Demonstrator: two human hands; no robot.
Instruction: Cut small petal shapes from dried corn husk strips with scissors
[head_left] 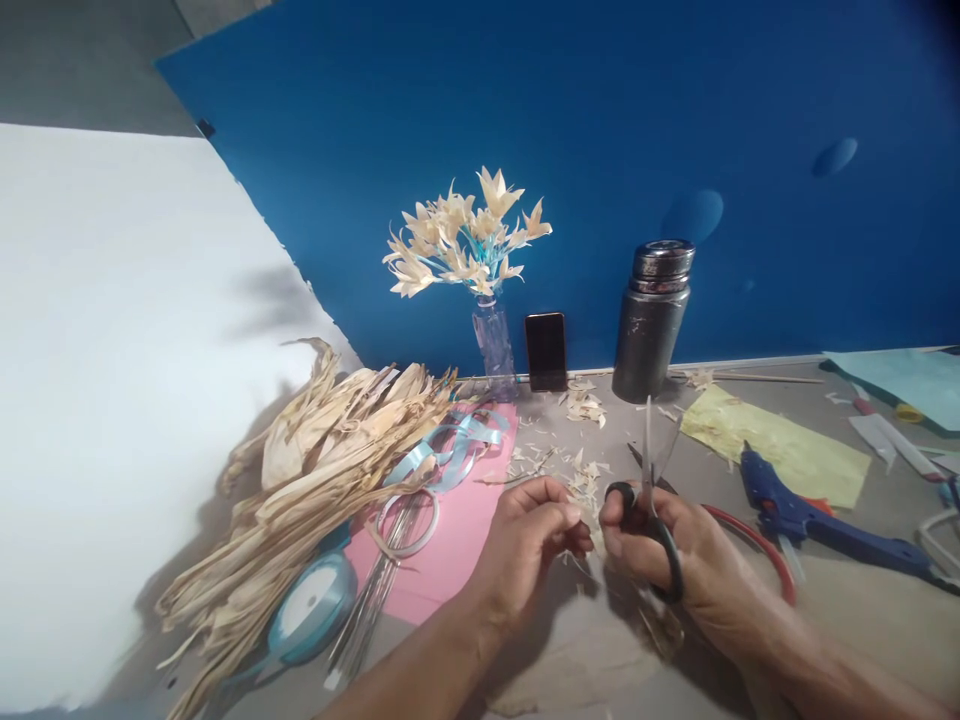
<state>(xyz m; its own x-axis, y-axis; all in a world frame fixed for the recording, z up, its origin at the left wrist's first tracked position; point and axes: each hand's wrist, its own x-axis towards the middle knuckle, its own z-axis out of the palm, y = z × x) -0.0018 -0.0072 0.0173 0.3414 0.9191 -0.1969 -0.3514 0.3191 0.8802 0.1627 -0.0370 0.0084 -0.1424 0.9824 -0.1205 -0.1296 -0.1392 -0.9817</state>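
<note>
Our right hand (679, 548) clasps the scissors (651, 460), blades parted and pointing far; our left hand (529, 540) pinches a husk scrap (587, 548) just beside, probably leaving its end free for cutting.

The squat dark metal flask (651, 320) stands at the back. Just left of it leans a small black phone (545, 350), then a clear glass bottle of pale husk flowers (493, 345). Farther left and nearer lies a heap of dried tan corn husks (322, 470). Before the flask are black-handled steel scissors (654, 500). To its right front, a blue plastic glue gun (810, 515) lies beside a yellow paper sheet (780, 455).
</note>
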